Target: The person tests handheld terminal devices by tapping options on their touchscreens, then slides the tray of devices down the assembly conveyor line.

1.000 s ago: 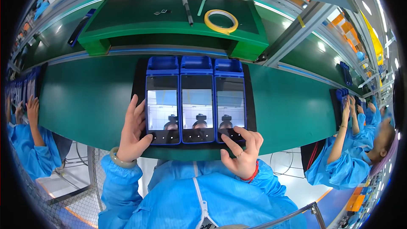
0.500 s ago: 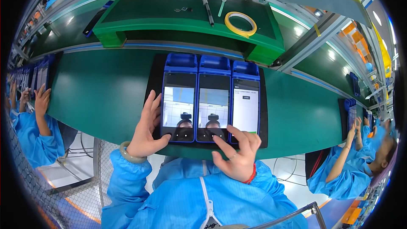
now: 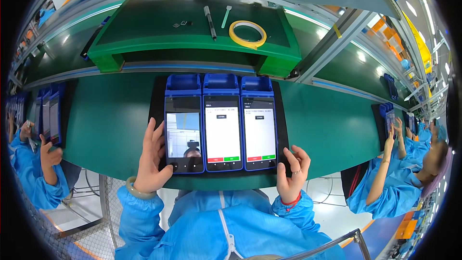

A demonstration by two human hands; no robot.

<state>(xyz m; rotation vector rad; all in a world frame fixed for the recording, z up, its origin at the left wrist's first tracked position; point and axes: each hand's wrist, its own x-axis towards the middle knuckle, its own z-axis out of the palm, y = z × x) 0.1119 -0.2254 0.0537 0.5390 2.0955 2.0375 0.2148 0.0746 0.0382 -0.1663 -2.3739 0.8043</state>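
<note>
Best kept 3 blue handsets (image 3: 222,123) flat on black tray (image 3: 156,98) at bench (image 3: 110,125) edge, left hand (image 3: 153,160) open, steadying left handset, right hand (image 3: 292,173) loosely curled, empty, touching tray corner.

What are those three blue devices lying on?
The three blue devices lie side by side on a black tray on the green table. Only the tray's edges show around them; the rest, under the devices, is hidden. The left hand rests at its left edge.
</note>
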